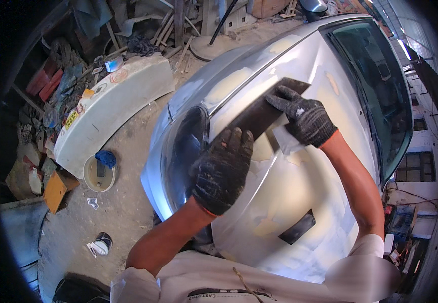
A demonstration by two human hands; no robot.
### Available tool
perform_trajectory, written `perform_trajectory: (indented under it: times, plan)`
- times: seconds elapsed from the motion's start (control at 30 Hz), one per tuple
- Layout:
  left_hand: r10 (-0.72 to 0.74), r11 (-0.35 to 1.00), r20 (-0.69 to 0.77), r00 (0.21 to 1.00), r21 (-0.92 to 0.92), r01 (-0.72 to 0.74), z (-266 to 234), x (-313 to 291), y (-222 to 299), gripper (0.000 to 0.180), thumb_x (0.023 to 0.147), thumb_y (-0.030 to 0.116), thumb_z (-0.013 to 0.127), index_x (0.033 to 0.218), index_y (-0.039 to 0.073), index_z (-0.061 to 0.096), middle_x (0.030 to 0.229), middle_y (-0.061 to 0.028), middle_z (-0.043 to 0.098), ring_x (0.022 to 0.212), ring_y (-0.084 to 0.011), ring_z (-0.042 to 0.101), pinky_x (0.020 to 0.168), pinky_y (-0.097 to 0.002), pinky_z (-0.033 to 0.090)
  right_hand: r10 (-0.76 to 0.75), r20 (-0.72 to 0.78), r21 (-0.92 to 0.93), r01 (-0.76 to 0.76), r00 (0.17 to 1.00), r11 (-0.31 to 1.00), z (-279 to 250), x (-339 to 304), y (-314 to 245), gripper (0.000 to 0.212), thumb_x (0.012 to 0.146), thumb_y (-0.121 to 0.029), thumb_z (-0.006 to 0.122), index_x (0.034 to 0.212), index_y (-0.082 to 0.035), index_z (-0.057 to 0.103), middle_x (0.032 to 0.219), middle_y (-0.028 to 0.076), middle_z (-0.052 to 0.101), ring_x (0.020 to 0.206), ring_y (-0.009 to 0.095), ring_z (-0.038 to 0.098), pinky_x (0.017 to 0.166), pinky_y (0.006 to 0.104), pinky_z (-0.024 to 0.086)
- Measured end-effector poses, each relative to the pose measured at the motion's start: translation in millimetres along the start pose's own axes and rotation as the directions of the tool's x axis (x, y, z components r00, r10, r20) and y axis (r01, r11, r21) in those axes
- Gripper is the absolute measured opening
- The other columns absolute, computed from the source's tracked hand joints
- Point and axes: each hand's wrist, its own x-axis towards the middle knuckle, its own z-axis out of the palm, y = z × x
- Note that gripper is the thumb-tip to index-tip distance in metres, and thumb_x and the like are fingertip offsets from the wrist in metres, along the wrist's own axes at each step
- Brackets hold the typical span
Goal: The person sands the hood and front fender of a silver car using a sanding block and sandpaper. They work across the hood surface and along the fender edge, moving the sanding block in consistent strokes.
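Both my hands wear dark, dust-smeared work gloves with orange cuffs. Across a car's hood [279, 197] lies a long, flat, dark strip [259, 113], like a sanding board or sandpaper; its exact kind is unclear. My left hand [222, 171] grips the strip's lower-left end, beside the headlight [182, 151], fingertips over its surface. My right hand [307, 116] is closed on the upper-right part, its fingers reaching across the top. A pale, sheet-like piece [286, 140] shows beneath the right hand. The hood is patched with cream filler and grey primer.
A smaller dark rectangular piece [298, 226] rests on the hood nearer me. The windshield [375, 76] rises at the right. On the floor at left are a water bucket [99, 174] with a blue cloth, a small tub [101, 243], a white bumper-like panel [113, 108] and piled scrap [42, 121].
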Motion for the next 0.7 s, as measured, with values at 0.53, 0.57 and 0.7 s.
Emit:
perform_trajectory:
  times: [0.53,0.57,0.7]
  plan:
    - [-0.070,0.997,0.005,0.998,-0.040,0.070,15,0,-23,0.054,0.086,-0.001,0.053,0.140,0.001,0.054,0.137,-0.0215,0.058,0.131,-0.0333,0.054,0.114,-0.0435,0.039,-0.063,-0.025,-0.089,0.061,0.998,0.994,23,38,-1,0.063,0.078,-0.021,0.071,0.139,-0.022,0.058,0.148,0.021,0.049,0.116,0.037,0.064,0.095,0.0445,0.054]
    - [-0.067,0.997,0.000,0.998,-0.045,0.066,16,-1,-23,0.054,0.086,-0.001,0.053,0.140,0.001,0.055,0.136,-0.0214,0.058,0.130,-0.0333,0.054,0.114,-0.0433,0.039,-0.047,0.005,-0.085,0.047,0.999,0.995,21,36,-2,0.063,0.078,-0.020,0.070,0.140,-0.022,0.058,0.148,0.021,0.049,0.115,0.038,0.064,0.094,0.0445,0.054]
    - [-0.061,0.998,0.037,0.997,-0.013,0.061,17,-7,-11,0.054,0.085,0.001,0.055,0.139,0.002,0.055,0.135,-0.0227,0.058,0.131,-0.0335,0.053,0.113,-0.0434,0.040,-0.047,0.053,-0.135,0.054,0.997,0.989,15,22,-5,0.060,0.081,-0.021,0.068,0.140,-0.023,0.057,0.148,0.022,0.050,0.119,0.037,0.063,0.096,0.0445,0.053]
